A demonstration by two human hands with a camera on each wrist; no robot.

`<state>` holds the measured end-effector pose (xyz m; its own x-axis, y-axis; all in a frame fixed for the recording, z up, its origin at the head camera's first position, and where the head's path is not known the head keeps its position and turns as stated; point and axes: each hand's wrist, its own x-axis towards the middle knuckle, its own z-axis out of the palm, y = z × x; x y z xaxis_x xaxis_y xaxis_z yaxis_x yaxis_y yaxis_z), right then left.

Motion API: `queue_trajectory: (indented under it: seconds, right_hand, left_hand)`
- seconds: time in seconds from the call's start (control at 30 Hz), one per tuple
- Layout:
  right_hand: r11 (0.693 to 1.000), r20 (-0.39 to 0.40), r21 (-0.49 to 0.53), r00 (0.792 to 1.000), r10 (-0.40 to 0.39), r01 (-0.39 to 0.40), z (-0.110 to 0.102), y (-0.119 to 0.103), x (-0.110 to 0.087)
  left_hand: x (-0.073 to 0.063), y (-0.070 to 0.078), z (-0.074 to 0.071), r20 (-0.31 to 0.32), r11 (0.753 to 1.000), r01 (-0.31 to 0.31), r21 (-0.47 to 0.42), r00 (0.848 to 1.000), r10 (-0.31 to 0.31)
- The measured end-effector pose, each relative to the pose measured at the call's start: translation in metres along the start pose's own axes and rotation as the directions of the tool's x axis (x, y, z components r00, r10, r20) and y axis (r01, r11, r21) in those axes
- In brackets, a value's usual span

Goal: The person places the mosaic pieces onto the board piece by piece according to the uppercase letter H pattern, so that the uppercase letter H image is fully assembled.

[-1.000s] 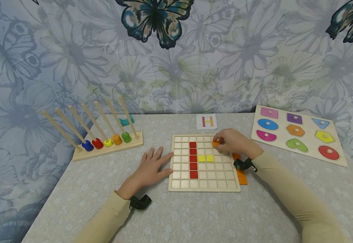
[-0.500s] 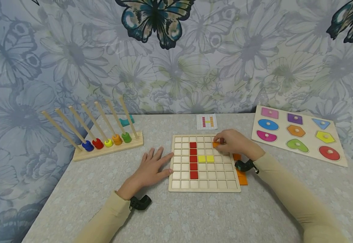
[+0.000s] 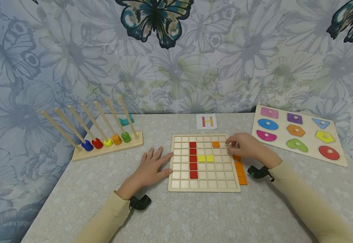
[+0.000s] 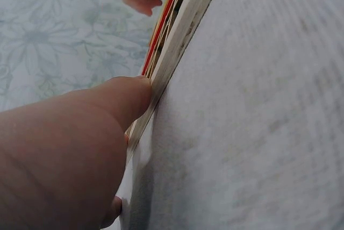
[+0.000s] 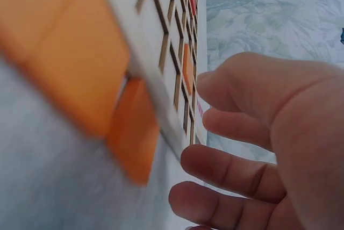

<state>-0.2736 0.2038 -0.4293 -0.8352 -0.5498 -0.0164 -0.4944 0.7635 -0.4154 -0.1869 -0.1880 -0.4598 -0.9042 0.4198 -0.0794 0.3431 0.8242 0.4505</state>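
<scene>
A wooden grid board (image 3: 204,184) lies mid-table. It bears a column of red tiles (image 3: 193,158), two yellow tiles (image 3: 205,158) and one orange tile (image 3: 215,144) in the upper right part. My left hand (image 3: 150,170) is spread on the table, thumb and index fingertip touching the board's left edge. Above the board's right edge hovers my right hand (image 3: 245,146), fingers slightly bent and holding nothing; the right wrist view shows the gap between thumb and fingers. Several loose orange tiles (image 3: 240,173) lie along the board's right side, some partly hidden by that hand.
Behind the board lies a small pattern card (image 3: 206,121). On the left stands a wooden peg rack (image 3: 109,148) with coloured rings and a teal piece (image 3: 126,120) behind it. At the right back is a shape puzzle board (image 3: 311,153).
My right hand has let go of the orange tile, which now lies in a cell of the board, and has drawn back to the right. My left hand has stayed still.
</scene>
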Motion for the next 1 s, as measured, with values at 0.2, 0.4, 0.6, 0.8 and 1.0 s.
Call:
queue_trajectory:
  seconds: [0.2, 0.4, 0.6, 0.8, 1.0]
  right_hand:
    - [0.999, -0.013, -0.042, 1.0, -0.007, 0.006, 0.001, 0.01, -0.022]
    - [0.998, -0.032, -0.067, 0.999, 0.019, -0.021, 0.004, 0.015, -0.035]
    - [0.998, -0.046, -0.062, 0.999, 0.024, -0.027, 0.006, 0.016, -0.041]
    - [0.996, -0.058, -0.078, 0.998, 0.027, -0.031, 0.008, 0.015, -0.042]
    - [0.997, -0.074, -0.072, 0.997, 0.022, -0.027, 0.01, 0.015, -0.042]
  left_hand:
    - [0.0, 0.0, 0.0, 0.002, 1.0, 0.0, -0.007, 1.0, 0.0]
    - [0.0, -0.001, 0.001, 0.003, 1.0, 0.003, -0.008, 1.0, -0.003]
    - [0.0, -0.002, 0.001, 0.002, 1.0, 0.0, -0.014, 1.0, 0.0]
    - [0.0, -0.001, 0.001, 0.003, 1.0, 0.0, -0.011, 1.0, 0.0]
    - [0.0, -0.002, 0.001, -0.006, 1.0, -0.006, -0.01, 1.0, 0.006]
